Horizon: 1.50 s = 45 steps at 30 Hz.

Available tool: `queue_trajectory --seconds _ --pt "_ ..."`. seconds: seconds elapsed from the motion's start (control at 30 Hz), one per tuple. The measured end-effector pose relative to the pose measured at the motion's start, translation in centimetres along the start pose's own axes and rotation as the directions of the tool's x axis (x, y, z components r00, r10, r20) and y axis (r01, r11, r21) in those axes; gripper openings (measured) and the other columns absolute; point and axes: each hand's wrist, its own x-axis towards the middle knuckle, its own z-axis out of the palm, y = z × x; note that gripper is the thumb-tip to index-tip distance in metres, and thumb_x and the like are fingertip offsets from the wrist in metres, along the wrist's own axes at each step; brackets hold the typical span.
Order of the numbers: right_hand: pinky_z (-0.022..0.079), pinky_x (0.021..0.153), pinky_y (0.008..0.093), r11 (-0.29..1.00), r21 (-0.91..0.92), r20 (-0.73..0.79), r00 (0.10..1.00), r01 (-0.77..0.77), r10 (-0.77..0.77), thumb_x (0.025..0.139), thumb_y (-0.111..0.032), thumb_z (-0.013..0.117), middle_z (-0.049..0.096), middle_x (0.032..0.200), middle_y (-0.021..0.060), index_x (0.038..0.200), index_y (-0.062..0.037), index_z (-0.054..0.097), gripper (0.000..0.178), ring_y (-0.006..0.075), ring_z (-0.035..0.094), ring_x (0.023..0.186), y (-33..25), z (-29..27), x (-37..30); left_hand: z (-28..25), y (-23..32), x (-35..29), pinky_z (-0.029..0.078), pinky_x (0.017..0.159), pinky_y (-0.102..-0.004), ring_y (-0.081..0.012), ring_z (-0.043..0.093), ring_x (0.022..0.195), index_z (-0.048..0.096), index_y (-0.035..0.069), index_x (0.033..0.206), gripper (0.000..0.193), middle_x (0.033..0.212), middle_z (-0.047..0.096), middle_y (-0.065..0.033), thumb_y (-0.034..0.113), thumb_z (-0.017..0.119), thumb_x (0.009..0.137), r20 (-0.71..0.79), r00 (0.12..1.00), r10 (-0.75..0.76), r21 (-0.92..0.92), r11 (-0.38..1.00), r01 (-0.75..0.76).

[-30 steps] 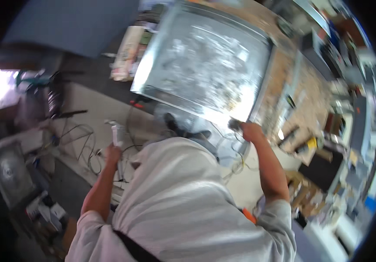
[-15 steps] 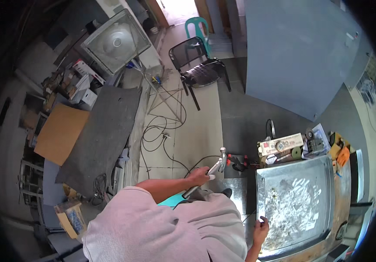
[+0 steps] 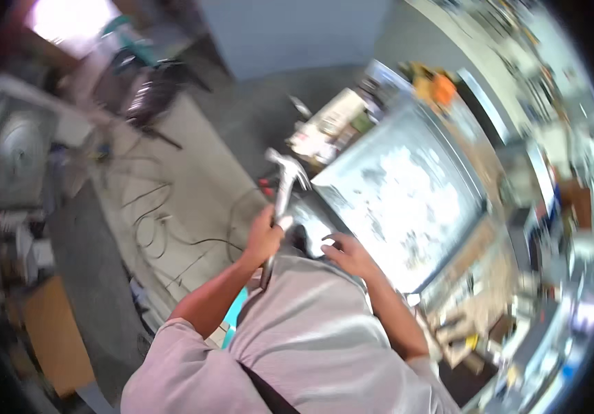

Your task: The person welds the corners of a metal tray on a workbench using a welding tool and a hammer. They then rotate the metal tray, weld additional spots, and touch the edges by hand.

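The left hand (image 3: 264,239) grips 1 silver metal claw hammer (image 3: 284,195), its head left of the square, shiny metal tray (image 3: 369,165); the right hand (image 3: 348,255), fingers loosely parted, is near that tray

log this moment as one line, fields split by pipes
left hand: grips claw hammer | right hand: nothing visibly held, by metal tray, contact unclear | around: tan panel, lower left
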Motion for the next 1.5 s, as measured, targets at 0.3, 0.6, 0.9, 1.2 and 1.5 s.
queue_trajectory --seconds 0.3,0.6,0.9,1.2,1.5 --pt "0.052 0.092 0.0357 0.908 0.419 0.039 0.999 -0.006 -0.012 0.092 -0.027 0.078 0.071 0.11 0.0131 0.126 0.0041 0.061 0.049 0.0208 0.066 0.104 -2.1 -1.4 -3.1 11.7 10.7 3.3 0.047 0.062 -0.0347 -0.0161 0.056 0.068 0.055 0.001 0.128 0.046 0.078 0.061 -0.0078 0.025 0.073 0.093 0.082 0.903 0.422 -0.323 0.868 -0.376" --pt "0.054 0.076 0.0303 0.809 0.538 -0.472 0.88 0.235 0.058 0.082 -0.008 0.071 0.071 0.088 0.0076 0.099 0.0004 0.07 0.019 0.0162 0.067 0.083 3.7 -4.9 -8.2 19.5 13.7 2.1 0.056 0.076 -0.0403 -0.0296 0.071 0.091 0.049 0.006 0.139 0.058 0.104 0.07 -0.0172 0.028 0.074 0.092 0.63 0.599 0.495 -0.072 0.804 -0.59" --pt "0.039 0.043 0.0294 0.634 0.762 -0.576 0.588 0.135 0.568 0.085 -0.014 0.07 0.054 0.06 0.0009 0.078 -0.0081 0.061 0.012 0.0131 0.05 0.046 19.3 -9.9 -15.4 17.0 0.2 6.1 0.055 0.085 -0.0419 -0.034 0.072 0.101 0.062 0.004 0.126 0.05 0.109 0.073 -0.0195 0.037 0.076 0.091 0.722 0.691 0.037 0.435 0.752 -0.495" --pt "0.048 0.055 0.0308 0.494 0.847 -0.442 0.778 0.198 0.447 0.087 -0.017 0.072 0.063 0.07 0.0044 0.083 -0.0057 0.066 0.013 0.0154 0.06 0.061 28.5 -18.3 -10.0 11.8 -1.4 4.5 0.054 0.089 -0.0462 -0.0381 0.069 0.104 0.064 0.005 0.127 0.054 0.111 0.072 -0.0226 0.042 0.075 0.088 0.582 0.775 -0.246 0.716 0.607 -0.345" --pt "0.057 0.079 0.0425 0.821 0.254 -0.487 0.666 -0.512 0.566 0.067 -0.049 0.081 0.075 0.091 0.0211 0.094 0.0027 0.074 0.059 0.0331 0.074 0.087 31.5 -23.9 -5.5 3.3 -4.6 2.5 0.056 0.077 -0.0405 -0.0279 0.073 0.083 0.065 0.004 0.123 0.04 0.097 0.074 -0.0196 0.025 0.072 0.089 0.308 0.918 -0.251 0.727 0.685 -0.057"
